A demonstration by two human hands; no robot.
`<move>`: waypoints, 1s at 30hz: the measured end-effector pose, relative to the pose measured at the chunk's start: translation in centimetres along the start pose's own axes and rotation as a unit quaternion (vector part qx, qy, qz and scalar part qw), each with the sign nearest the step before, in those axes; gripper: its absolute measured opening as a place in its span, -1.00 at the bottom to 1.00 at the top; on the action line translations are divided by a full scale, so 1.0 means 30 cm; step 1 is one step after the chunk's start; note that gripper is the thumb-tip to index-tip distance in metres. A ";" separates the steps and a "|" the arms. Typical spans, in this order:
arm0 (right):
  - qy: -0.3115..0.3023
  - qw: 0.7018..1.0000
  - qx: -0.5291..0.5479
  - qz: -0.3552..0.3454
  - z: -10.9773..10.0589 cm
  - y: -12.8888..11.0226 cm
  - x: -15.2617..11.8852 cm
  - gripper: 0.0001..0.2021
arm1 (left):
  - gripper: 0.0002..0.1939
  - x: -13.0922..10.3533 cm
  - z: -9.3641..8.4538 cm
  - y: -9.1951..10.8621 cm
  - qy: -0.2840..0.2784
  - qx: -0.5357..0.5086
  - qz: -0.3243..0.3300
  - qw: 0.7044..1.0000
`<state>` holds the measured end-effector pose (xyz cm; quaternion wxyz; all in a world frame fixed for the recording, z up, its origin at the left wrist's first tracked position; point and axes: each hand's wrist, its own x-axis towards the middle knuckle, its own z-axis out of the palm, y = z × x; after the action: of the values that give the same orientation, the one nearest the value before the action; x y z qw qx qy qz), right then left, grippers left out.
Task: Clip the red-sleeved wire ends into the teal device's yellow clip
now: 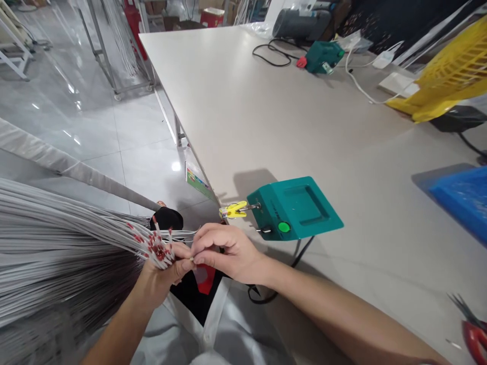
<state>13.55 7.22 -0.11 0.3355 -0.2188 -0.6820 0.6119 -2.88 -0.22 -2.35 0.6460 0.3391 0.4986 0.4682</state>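
My left hand [165, 274] is closed round a bundle of white cables [158, 251] whose cut ends show red wire tips. The thumb and index finger of my right hand [234, 253] are pinched together against my left thumb tip. A small pale cable end shows between the fingertips there; most of that cable is hidden by the hands. Many more grey-white cables [57, 243] hang at the left and run towards the bundle. Just beyond my right hand, on the table edge, stands a green device [300, 208] with a green button and a yellow clip [233, 209] on its metal post.
The white table [236, 101] stretches ahead and right. On it are a second green device [323, 57], a grey motor [302, 24], a yellow fan [452, 66], a blue tray [464, 197] and red-handled scissors [474, 334]. A wrapped rail [76, 165] crosses at left.
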 end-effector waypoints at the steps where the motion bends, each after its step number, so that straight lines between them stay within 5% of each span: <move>1: 0.024 0.998 0.046 0.022 0.014 0.006 0.000 -0.91 | -0.85 -0.001 0.002 -0.006 0.006 -0.016 -0.006 1.000; 7: 0.104 0.974 0.159 0.124 0.050 0.040 -0.001 -0.80 | -0.79 0.011 0.072 -0.046 0.083 -0.101 0.013 0.991; 14: 0.104 0.979 -0.175 0.000 0.024 0.047 -0.024 -0.81 | -0.85 0.001 0.097 -0.071 0.157 0.012 0.027 0.987; 19: 0.014 0.860 -0.480 -0.173 -0.011 0.059 -0.032 -0.79 | -0.79 -0.004 0.095 -0.032 0.132 0.128 0.022 0.983; 23: -0.056 0.786 -0.570 -0.232 -0.027 0.043 -0.025 -0.80 | -0.79 -0.007 0.116 -0.007 0.144 0.160 0.022 0.976; 27: -0.079 0.779 -0.579 -0.226 -0.030 0.021 -0.015 -0.80 | -0.79 -0.018 0.126 -0.007 0.159 0.151 0.015 0.976; 30: -0.080 0.813 -0.544 -0.191 -0.031 0.006 -0.019 -0.78 | -0.81 -0.025 0.117 -0.016 0.162 0.124 0.008 0.979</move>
<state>14.58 7.48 -0.36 0.2165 -0.1813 -0.9560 0.0796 0.59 -0.98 -1.59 0.5058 0.3397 0.6482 0.4567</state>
